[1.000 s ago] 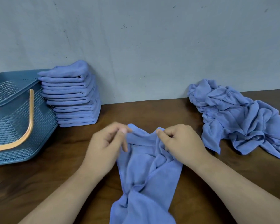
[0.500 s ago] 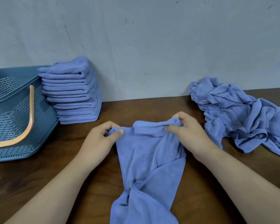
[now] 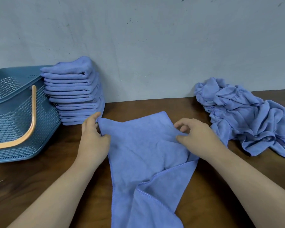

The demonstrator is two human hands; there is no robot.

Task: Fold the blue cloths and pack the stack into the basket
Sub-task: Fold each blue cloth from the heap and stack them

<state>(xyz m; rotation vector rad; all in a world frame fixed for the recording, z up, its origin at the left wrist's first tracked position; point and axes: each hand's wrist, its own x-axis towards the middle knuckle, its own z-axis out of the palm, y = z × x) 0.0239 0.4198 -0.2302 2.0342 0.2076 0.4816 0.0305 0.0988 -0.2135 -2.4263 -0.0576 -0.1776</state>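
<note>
Ok, cloth (image 3: 143,145) lies on the table (image 3: 39,178) between both hands, long axis running from the person toward the wall, near end twisted. Left hand (image 3: 92,142) pinches the far-left corner; right hand (image 3: 197,137) fingers curl onto the far-right edge, pinching it. Beyond the left hand sits the folded stack (image 3: 76,92), against the basket (image 3: 15,120). Likely next: pull flat.

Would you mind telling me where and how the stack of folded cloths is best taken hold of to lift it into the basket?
Probably from its front and right side: the stack of folded cloths backs against the wall and the basket crowds its left. Slide fingers under the bottom cloth from the front and press a palm on the rounded top, since the loose layers would likely slump otherwise.
</note>
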